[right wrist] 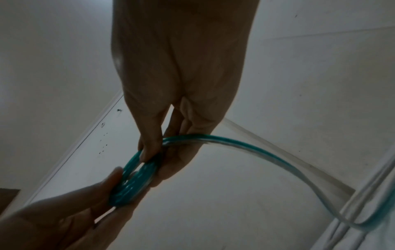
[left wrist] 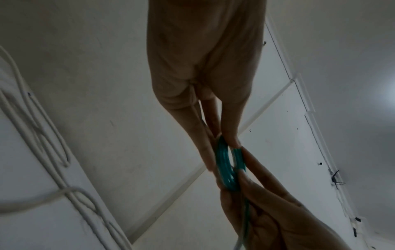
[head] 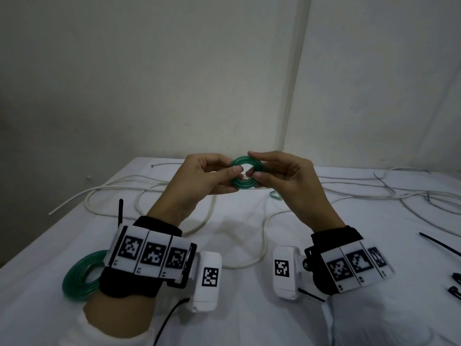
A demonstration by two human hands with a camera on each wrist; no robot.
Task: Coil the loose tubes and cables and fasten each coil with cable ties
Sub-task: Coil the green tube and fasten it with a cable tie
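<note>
pinching a green tube coil point(head: 245, 172) between both hands' fingers point(head: 230, 173).

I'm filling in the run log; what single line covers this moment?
step: coiling | left hand: pinches green tube coil | right hand: pinches same coil | tail: loose | tie: not yet on

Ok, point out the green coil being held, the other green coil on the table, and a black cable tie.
held green coil point(head: 245, 188), head view, lower rim.
second green coil point(head: 74, 278), head view, left rim.
black cable tie point(head: 439, 243), head view, mid strap.
</note>
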